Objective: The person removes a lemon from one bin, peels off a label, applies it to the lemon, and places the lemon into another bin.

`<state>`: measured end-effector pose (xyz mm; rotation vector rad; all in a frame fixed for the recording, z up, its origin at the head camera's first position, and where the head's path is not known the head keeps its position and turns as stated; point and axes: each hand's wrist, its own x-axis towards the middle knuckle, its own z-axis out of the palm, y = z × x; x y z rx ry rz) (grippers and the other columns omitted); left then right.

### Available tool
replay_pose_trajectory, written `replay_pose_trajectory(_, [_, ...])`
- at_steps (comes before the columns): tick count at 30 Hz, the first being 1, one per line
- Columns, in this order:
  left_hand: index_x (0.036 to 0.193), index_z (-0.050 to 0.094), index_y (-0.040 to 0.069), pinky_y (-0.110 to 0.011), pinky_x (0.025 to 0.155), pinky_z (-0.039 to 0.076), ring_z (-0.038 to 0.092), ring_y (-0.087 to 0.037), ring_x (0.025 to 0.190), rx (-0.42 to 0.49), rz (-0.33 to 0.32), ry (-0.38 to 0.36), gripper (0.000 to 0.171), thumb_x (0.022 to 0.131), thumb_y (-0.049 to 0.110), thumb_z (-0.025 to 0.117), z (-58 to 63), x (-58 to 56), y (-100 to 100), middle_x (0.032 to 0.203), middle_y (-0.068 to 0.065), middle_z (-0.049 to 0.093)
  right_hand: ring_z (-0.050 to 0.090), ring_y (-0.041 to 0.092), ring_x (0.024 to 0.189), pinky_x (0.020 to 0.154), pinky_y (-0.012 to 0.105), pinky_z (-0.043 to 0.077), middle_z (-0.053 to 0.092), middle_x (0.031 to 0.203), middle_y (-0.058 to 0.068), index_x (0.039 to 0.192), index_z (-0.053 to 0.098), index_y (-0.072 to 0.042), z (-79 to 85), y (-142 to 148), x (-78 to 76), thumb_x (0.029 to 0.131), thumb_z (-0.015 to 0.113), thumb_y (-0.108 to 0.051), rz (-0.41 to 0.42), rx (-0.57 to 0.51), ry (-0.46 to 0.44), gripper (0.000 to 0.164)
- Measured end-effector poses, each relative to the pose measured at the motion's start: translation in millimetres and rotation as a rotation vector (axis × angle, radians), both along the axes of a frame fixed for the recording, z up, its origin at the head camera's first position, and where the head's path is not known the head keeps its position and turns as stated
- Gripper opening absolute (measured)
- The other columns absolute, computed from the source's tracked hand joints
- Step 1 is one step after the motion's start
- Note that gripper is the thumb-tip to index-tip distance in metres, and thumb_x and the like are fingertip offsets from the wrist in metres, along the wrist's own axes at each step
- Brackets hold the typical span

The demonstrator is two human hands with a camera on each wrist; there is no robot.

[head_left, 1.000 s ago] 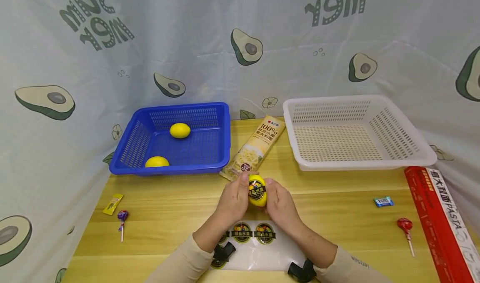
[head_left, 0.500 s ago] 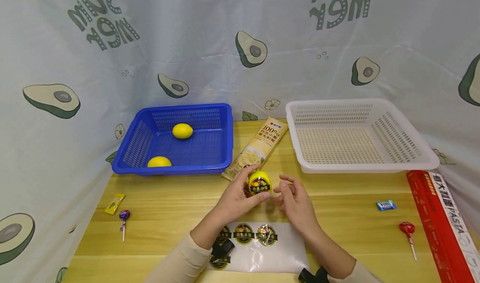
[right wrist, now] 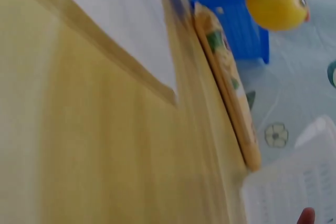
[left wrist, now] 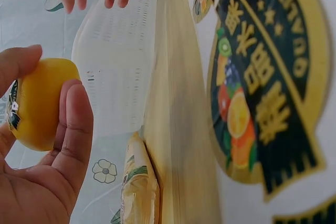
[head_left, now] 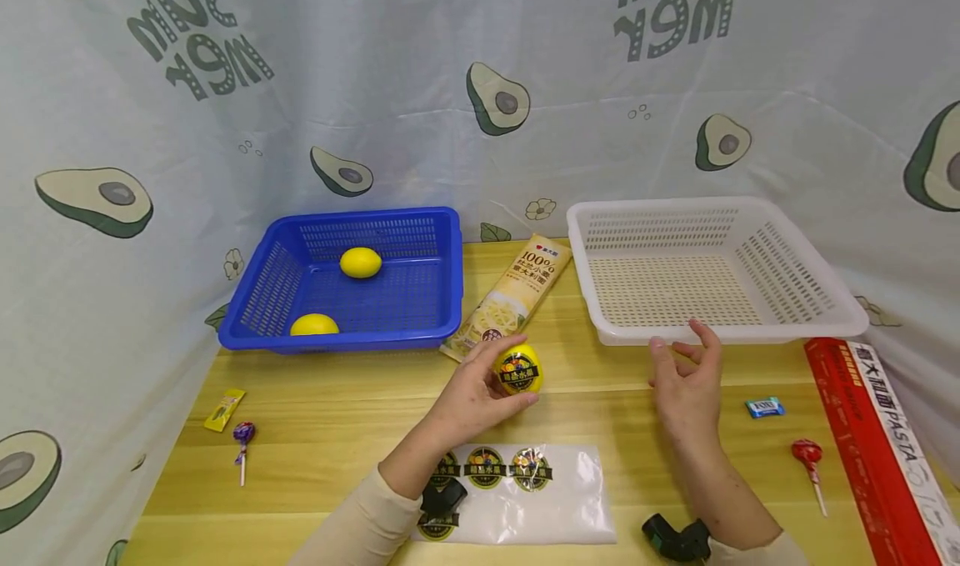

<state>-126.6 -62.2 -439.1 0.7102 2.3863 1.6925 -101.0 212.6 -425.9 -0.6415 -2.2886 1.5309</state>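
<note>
A yellow lemon (head_left: 529,352) with a round black-and-gold fruit sticker (head_left: 519,373) on its side is gripped between the thumb and fingers of my left hand (head_left: 467,398), above the middle of the table. The left wrist view shows the lemon (left wrist: 44,106) from the side, with the sticker at its left edge. My right hand (head_left: 688,391) holds nothing; its fingers are loosely bent just in front of the white basket (head_left: 705,333). Below both hands lies a clear sticker sheet (head_left: 555,508) with several of the same round labels on its left part.
Two lemons lie in the blue basket (head_left: 375,339) at back left. A pasta packet (head_left: 517,295) lies between the baskets. A red pasta box (head_left: 862,449) runs along the right edge. Small candies (head_left: 765,408) and lollipops (head_left: 807,452) lie at both sides.
Both hands were on the lemon; my right hand has let go and moved right towards the white basket. My left hand keeps the lemon, its sticker now facing up towards the head camera.
</note>
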Motion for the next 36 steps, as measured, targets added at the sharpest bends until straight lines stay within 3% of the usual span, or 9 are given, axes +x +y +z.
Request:
replay_pose_trajectory(10, [0.15, 0.049, 0.025, -0.02, 0.072, 0.057, 0.06, -0.006, 0.074, -0.043, 0.004, -0.016, 0.075, 0.085, 0.016, 0.084, 0.9, -0.1, 2.2, 0.129, -0.009, 0.055, 0.048, 0.007, 0.084, 0.063, 0.013, 0.043, 0.041, 0.121, 0.0, 0.159, 0.022, -0.025, 3.2, 28.8, -22.9, 0.1, 0.058, -0.047, -0.103, 0.001, -0.053, 0.073])
replay_pose_trajectory(17, [0.153, 0.042, 0.026, -0.022, 0.073, 0.058, 0.063, -0.007, 0.075, -0.033, -0.009, -0.051, 0.079, 0.086, 0.015, 0.083, 3.5, -2.9, 4.2, 0.132, -0.009, 0.057, 0.047, 0.009, 0.086, 0.062, 0.013, 0.044, 0.04, 0.122, 0.0, 0.16, 0.023, -0.027, 0.3, 31.6, -24.4, 0.099, 0.06, -0.047, -0.117, -0.025, -0.056, 0.074])
replay_pose_trajectory(22, [0.153, 0.038, 0.027, -0.023, 0.073, 0.058, 0.063, -0.008, 0.078, -0.024, -0.01, -0.061, 0.082, 0.085, 0.017, 0.083, 12.8, -10.6, 12.3, 0.13, -0.008, 0.06, 0.047, 0.01, 0.09, 0.064, 0.015, 0.044, 0.04, 0.124, 0.001, 0.159, 0.022, -0.03, -0.8, 32.9, -22.8, 0.099, 0.06, -0.049, -0.125, -0.046, -0.057, 0.074])
replay_pose_trajectory(27, [0.153, 0.037, 0.022, -0.023, 0.077, 0.059, 0.064, -0.012, 0.09, -0.061, -0.073, 0.022, 0.081, 0.086, 0.018, 0.082, 39.7, -33.0, 32.1, 0.141, -0.008, 0.055, 0.045, 0.011, 0.094, 0.068, 0.016, 0.043, 0.039, 0.126, 0.001, 0.158, 0.023, -0.031, -2.6, 32.9, -22.6, 0.098, 0.06, -0.05, -0.124, -0.046, -0.043, 0.073])
replay_pose_trajectory(32, [0.153, 0.039, 0.017, -0.021, 0.086, 0.056, 0.061, -0.015, 0.106, -0.195, -0.104, 0.151, 0.081, 0.085, 0.026, 0.082, 68.9, -64.7, 63.7, 0.144, -0.01, 0.05, 0.044, 0.011, 0.094, 0.069, 0.016, 0.043, 0.038, 0.122, -0.002, 0.158, 0.025, -0.03, -5.8, 32.2, -22.6, 0.098, 0.061, -0.05, -0.116, -0.049, -0.027, 0.073])
replay_pose_trajectory(36, [0.153, 0.041, 0.017, -0.022, 0.093, 0.051, 0.057, -0.013, 0.115, -0.317, -0.136, 0.235, 0.081, 0.085, 0.033, 0.082, 81.0, -89.0, 90.5, 0.143, -0.008, 0.051, 0.045, 0.012, 0.094, 0.069, 0.014, 0.042, 0.04, 0.124, -0.001, 0.159, 0.024, -0.028, -9.7, 29.7, -22.6, 0.098, 0.061, -0.049, -0.113, -0.026, -0.025, 0.074])
